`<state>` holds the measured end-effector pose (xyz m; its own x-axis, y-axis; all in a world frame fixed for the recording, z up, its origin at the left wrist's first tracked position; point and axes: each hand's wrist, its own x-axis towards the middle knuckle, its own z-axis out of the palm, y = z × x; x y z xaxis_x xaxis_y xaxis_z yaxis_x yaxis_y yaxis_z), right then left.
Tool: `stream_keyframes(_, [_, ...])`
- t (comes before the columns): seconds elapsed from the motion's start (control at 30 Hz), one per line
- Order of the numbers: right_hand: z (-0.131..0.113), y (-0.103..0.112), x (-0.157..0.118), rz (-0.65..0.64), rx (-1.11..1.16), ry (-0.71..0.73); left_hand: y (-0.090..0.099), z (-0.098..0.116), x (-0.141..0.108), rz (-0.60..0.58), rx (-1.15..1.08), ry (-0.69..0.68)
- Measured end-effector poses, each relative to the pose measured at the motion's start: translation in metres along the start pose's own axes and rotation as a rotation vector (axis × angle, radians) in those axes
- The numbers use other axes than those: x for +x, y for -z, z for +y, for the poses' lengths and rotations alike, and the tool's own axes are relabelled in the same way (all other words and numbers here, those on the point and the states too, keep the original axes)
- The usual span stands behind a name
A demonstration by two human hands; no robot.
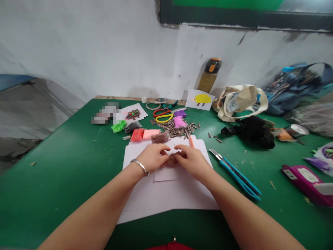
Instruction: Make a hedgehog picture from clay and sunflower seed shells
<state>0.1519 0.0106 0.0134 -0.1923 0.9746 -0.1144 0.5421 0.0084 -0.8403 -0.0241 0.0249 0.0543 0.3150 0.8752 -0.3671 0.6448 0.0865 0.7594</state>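
Bordering the paper (166, 196): packets (150, 134), seeds (177, 130), blue cutter (237, 175).

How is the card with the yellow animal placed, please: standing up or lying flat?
Standing up: the card shows its drawn side to the camera and hides the base of the bottle behind it.

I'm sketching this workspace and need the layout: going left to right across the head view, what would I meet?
Bright green packet → silver bracelet → left hand → brown material → right hand → blue utility knife → magenta plastic item.
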Motion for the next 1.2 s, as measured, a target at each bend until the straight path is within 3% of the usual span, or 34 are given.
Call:
stream_keyframes(0.23, [-0.005,0.001,-0.003,-0.018,-0.033,-0.003,0.011,-0.005,0.001,0.129,0.256,-0.099])
stream_keyframes(0.37, [-0.005,0.000,-0.004,0.003,-0.022,-0.001,0.011,-0.008,0.002,0.144,0.316,-0.118])
stream_keyframes(0.6, [-0.013,0.003,-0.008,0.052,0.082,0.088,0.011,-0.003,0.002,0.085,0.157,-0.140])
stream_keyframes(0.73, [-0.020,0.008,-0.010,0.064,0.148,0.135,0.015,0.001,-0.001,-0.115,-0.164,-0.103])
stream_keyframes(0.83, [-0.021,0.010,-0.010,0.054,0.188,0.138,0.016,-0.001,-0.002,-0.208,-0.282,-0.087])
stream_keyframes(1.07, [-0.017,0.012,-0.006,-0.025,0.339,0.029,0.014,-0.002,0.000,-0.120,-0.326,-0.038])
stream_keyframes(1.2, [-0.017,0.014,-0.005,-0.094,0.513,-0.010,0.013,0.000,0.000,-0.144,-0.376,-0.045])
